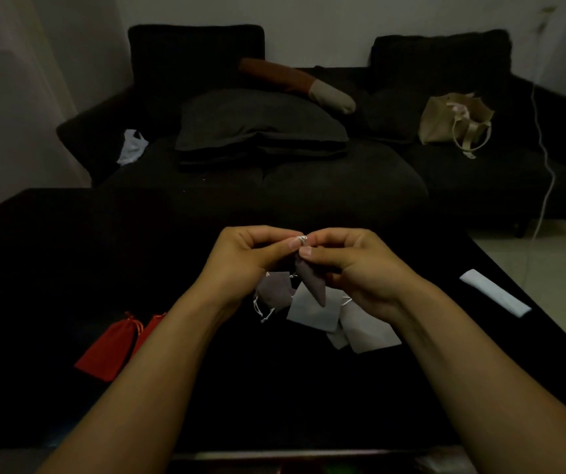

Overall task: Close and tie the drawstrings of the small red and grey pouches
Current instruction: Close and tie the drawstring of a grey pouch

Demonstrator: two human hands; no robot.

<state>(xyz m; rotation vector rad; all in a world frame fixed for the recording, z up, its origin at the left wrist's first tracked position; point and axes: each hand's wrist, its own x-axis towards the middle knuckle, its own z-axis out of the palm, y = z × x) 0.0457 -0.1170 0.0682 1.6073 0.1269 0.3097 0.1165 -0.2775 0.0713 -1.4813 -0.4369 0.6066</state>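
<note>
A small grey pouch (311, 282) hangs above the black table (69, 254), its mouth gathered at the top. My left hand (245, 256) and my right hand (351, 263) pinch its white drawstring (303, 239) between thumbs and fingertips, meeting at the middle. Under my hands lie several more grey pouches (315, 311), one with its white cord (261, 311) loose at the left. Two red pouches (110, 348) lie flat on the table at the left, partly behind my left forearm.
A white folded strip (495, 291) lies near the table's right edge. Behind the table stands a dark sofa (274, 179) with cushions, a beige tote bag (454, 119) and a white cable (546, 159) hanging at the right.
</note>
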